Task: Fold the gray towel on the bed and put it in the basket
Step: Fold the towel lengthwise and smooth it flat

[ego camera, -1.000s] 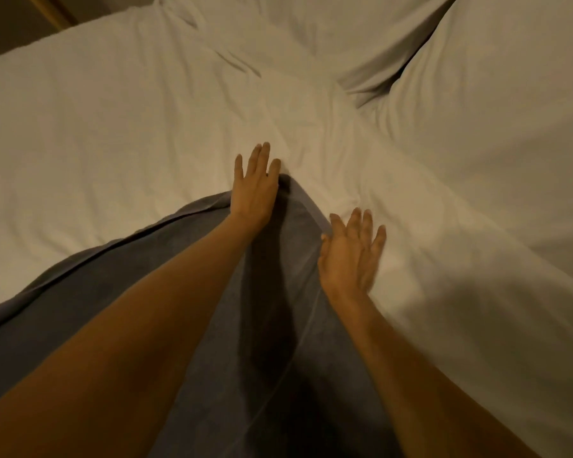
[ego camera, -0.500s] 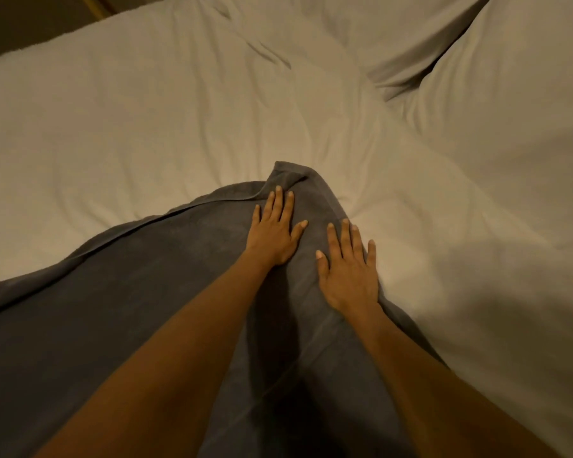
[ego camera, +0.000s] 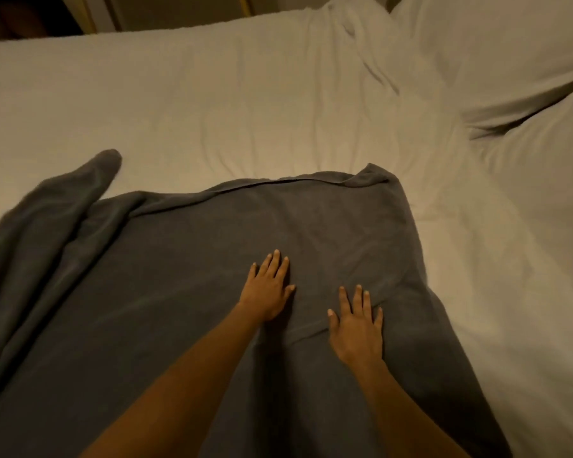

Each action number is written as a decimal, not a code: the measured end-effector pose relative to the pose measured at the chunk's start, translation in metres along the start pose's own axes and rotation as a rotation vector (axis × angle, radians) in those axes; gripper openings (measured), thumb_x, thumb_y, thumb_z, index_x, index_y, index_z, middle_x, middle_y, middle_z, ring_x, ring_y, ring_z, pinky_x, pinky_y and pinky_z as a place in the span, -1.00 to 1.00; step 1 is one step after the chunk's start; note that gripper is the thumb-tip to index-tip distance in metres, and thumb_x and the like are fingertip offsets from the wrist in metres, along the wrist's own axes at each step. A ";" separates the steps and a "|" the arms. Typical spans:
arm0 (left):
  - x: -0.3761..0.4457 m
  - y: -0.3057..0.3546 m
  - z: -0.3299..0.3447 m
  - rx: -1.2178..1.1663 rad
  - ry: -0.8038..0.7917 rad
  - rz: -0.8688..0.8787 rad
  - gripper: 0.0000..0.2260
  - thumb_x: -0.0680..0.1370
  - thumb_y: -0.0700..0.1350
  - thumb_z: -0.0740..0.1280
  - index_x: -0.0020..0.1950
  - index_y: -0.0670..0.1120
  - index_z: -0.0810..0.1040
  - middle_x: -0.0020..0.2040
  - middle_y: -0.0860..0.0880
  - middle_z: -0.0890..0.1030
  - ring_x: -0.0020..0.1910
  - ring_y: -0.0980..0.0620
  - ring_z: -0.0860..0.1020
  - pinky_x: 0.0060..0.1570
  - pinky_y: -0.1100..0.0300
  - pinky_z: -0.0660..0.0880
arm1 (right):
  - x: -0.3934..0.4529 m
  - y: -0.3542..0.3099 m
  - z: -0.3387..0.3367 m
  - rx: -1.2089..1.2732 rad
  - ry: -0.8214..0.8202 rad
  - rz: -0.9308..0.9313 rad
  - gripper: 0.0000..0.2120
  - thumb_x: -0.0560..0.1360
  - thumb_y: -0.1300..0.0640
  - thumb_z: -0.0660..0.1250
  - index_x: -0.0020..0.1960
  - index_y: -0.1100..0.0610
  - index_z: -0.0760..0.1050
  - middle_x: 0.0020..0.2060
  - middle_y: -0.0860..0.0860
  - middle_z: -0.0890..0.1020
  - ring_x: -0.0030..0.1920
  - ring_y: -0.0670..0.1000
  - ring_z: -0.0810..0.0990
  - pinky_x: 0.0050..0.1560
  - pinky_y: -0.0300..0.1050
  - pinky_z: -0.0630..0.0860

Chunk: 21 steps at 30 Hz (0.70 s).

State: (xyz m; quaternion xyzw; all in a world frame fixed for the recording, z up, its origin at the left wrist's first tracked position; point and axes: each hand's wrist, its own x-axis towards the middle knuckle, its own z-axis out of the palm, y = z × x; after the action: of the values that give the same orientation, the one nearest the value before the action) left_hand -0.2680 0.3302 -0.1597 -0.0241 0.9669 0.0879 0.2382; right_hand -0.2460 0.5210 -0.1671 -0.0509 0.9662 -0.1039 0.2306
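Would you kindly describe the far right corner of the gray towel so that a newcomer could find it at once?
Start from the white bed, which fills the view, and find the gray towel spread over its near part. Follow the towel's far hem rightward, beyond both flat hands, to the far right corner. Unlike the bunched, rumpled left end, it lies nearly flat, with only its tip slightly raised.

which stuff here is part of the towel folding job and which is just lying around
Part of the job:
- dark gray terry towel, spread on the bed
- left hand, flat on it
- right hand, flat on it

Just there:
- white bed sheet
- white pillows
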 end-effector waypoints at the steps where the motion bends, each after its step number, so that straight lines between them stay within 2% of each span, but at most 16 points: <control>1: -0.019 -0.012 0.004 -0.006 -0.018 -0.027 -0.42 0.64 0.12 -0.01 0.56 -0.09 -0.15 0.57 -0.10 -0.17 0.55 -0.06 -0.15 0.48 -0.08 -0.12 | -0.011 -0.006 0.003 -0.013 -0.014 -0.009 -0.45 0.62 -0.13 -0.10 0.53 -0.01 -0.15 0.53 0.08 -0.13 0.52 0.08 -0.19 0.46 0.16 -0.16; 6: -0.103 -0.070 0.011 -0.012 -0.053 -0.131 -0.45 0.65 0.05 0.00 0.55 -0.10 -0.12 0.57 -0.11 -0.14 0.55 -0.05 -0.13 0.49 -0.08 -0.11 | -0.053 -0.042 0.006 -0.071 -0.073 -0.079 -0.45 0.62 -0.11 -0.07 0.54 0.01 -0.13 0.54 0.08 -0.11 0.52 0.09 -0.18 0.46 0.18 -0.11; 11: -0.149 -0.125 0.013 -0.090 -0.026 -0.265 -0.45 0.64 0.06 0.02 0.56 -0.10 -0.08 0.57 -0.10 -0.09 0.55 -0.05 -0.09 0.49 -0.07 -0.07 | -0.072 -0.095 0.016 -0.054 -0.103 -0.149 -0.45 0.62 -0.12 -0.07 0.54 0.01 -0.11 0.54 0.07 -0.10 0.52 0.07 -0.18 0.47 0.15 -0.10; 21: -0.210 -0.260 0.060 -0.123 -0.072 -0.337 -0.43 0.63 0.11 0.02 0.56 -0.08 -0.09 0.57 -0.09 -0.12 0.55 -0.04 -0.11 0.49 -0.06 -0.10 | -0.106 -0.200 0.103 -0.077 -0.204 -0.167 -0.44 0.61 -0.13 -0.07 0.54 0.00 -0.12 0.53 0.07 -0.13 0.52 0.07 -0.18 0.47 0.11 -0.08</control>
State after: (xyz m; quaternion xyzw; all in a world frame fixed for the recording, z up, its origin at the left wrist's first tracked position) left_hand -0.0317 0.0864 -0.1556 -0.1972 0.9328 0.1065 0.2822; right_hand -0.0949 0.3236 -0.1665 -0.1503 0.9333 -0.0800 0.3161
